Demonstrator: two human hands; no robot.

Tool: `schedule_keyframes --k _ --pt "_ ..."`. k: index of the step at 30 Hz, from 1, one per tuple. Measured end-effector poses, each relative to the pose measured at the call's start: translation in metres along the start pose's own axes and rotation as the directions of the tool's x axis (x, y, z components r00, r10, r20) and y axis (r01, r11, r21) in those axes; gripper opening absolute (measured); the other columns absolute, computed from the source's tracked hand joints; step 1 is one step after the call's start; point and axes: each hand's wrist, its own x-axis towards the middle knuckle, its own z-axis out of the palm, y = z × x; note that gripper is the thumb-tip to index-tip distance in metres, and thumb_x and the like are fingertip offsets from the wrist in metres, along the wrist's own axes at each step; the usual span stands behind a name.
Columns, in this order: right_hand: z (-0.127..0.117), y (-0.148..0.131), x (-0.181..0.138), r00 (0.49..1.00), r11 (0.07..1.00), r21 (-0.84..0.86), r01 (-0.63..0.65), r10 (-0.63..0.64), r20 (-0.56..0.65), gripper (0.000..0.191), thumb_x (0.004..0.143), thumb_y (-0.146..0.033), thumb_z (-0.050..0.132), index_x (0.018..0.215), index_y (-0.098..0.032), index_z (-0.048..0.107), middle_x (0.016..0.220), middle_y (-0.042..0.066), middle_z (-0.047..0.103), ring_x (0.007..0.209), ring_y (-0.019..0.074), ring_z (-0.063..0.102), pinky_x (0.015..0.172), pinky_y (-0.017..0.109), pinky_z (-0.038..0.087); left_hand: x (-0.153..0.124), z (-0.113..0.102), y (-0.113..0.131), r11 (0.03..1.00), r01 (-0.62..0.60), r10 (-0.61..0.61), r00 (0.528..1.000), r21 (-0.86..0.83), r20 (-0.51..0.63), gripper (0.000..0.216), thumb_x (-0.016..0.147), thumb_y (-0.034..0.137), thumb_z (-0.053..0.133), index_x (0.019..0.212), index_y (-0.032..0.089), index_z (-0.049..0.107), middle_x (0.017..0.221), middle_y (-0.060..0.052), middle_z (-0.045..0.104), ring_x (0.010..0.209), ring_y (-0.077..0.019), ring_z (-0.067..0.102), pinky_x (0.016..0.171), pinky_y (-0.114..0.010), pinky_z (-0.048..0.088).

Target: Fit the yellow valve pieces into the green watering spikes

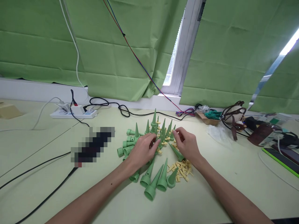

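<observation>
My left hand (145, 148) is curled over the middle of a cluster of green plastic cones, thumb and fingers bent close together. A green cone tip and a small yellow piece (159, 151) lie close to its thumb; what the fingers grip is hidden. My right hand (187, 142) has its thumb and fingertips pinched beside an upright green cone (172, 136), on something too small to make out. Several upright cones (154, 119) with yellow pieces fitted stand behind the hands. Loose hollow green cones (150, 189) lie at the front and left. Under my right wrist is a pile of yellow pieces (183, 169).
A white power strip (74, 114) and black cables (123, 110) run along the back of the table. On the left lies a pixelated dark object (93, 147). A cardboard box (207, 118), clear plastic bag (219, 133), brown case (260, 133) and green-edged phone (281, 161) are at right.
</observation>
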Motion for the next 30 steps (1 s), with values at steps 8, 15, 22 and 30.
schedule_keyframes --k 8,15,22,30 --pt "-0.004 0.01 0.005 0.997 0.985 -0.165 -0.044 0.055 0.06 0.017 0.094 -0.028 0.048 0.083 -0.019 0.058 0.064 -0.001 0.059 0.055 0.0135 0.05 0.056 0.025 0.033 0.0 0.002 -0.003 0.999 0.003 -0.006 0.998 -0.047 -0.067 0.021 0.098 0.031 0.047 0.084 0.016 0.055 0.075 -0.001 0.058 0.064 -0.0139 0.052 0.059 -0.027 0.041" --pt "-0.006 0.016 0.008 0.969 0.957 -0.283 -0.056 0.12 0.215 0.017 0.09 -0.024 0.052 0.083 -0.019 0.066 0.074 0.003 0.066 0.064 0.0163 0.058 0.059 0.025 0.036 -0.001 -0.002 0.003 0.995 -0.047 0.024 0.966 -0.086 -0.256 0.019 0.098 0.029 0.049 0.085 0.017 0.055 0.075 0.0 0.058 0.057 -0.0098 0.048 0.056 -0.023 0.039" --pt "-0.002 0.014 0.005 0.891 0.915 -0.394 -0.09 0.25 0.378 0.016 0.089 -0.025 0.055 0.085 -0.021 0.071 0.08 0.004 0.071 0.072 0.0181 0.06 0.055 0.025 0.031 -0.003 -0.002 0.007 0.985 -0.165 0.142 0.939 -0.048 -0.315 0.023 0.097 0.023 0.05 0.076 0.016 0.055 0.063 0.002 0.051 0.052 -0.0084 0.042 0.052 -0.022 0.034" --pt "0.005 0.018 0.002 0.861 0.908 -0.409 -0.092 0.279 0.425 0.015 0.088 -0.024 0.056 0.078 -0.019 0.067 0.079 0.005 0.07 0.071 0.0173 0.059 0.054 0.024 0.029 -0.005 0.004 0.004 0.981 -0.189 0.175 0.958 -0.042 -0.228 0.028 0.098 0.024 0.048 0.071 0.016 0.05 0.059 0.003 0.046 0.052 -0.0087 0.039 0.053 -0.024 0.03"
